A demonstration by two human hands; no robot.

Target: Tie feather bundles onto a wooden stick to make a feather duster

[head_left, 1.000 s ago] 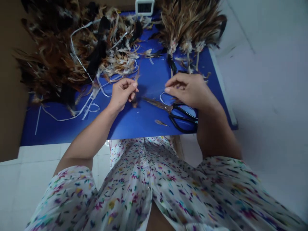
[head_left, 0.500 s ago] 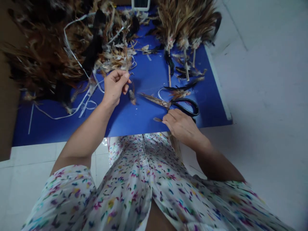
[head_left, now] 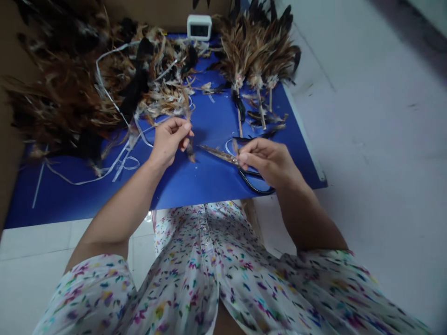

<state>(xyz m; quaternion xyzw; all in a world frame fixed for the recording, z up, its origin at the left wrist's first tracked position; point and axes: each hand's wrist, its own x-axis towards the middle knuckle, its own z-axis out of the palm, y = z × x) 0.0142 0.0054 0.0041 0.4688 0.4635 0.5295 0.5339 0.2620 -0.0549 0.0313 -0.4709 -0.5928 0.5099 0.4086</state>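
Observation:
My left hand point(head_left: 171, 139) pinches a thin brown feather point(head_left: 187, 109) that points up from the fingertips. A small grey-brown feather point(head_left: 190, 152) lies on the blue tabletop just below those fingers. My right hand point(head_left: 267, 160) is raised above the scissors, its thumb and fingers closed on a small brown feather point(head_left: 235, 147). Under that hand lie the black-handled scissors point(head_left: 218, 154), blades apart and pointing left; the hand hides part of the handles. A loop of white string point(head_left: 227, 147) rests beside the blades.
A big heap of brown and black feathers point(head_left: 70, 102) covers the left side, with white plastic ribbon point(head_left: 101, 77) strewn over it. Feather bundles on sticks point(head_left: 258, 51) lie at the back right. A small white digital clock point(head_left: 199, 28) stands at the back of the blue table point(head_left: 195, 186).
My right hand has risen from the table's front edge to above the scissors, bringing the small feather up. My left hand keeps its pinch. The camera view has tilted slightly upward.

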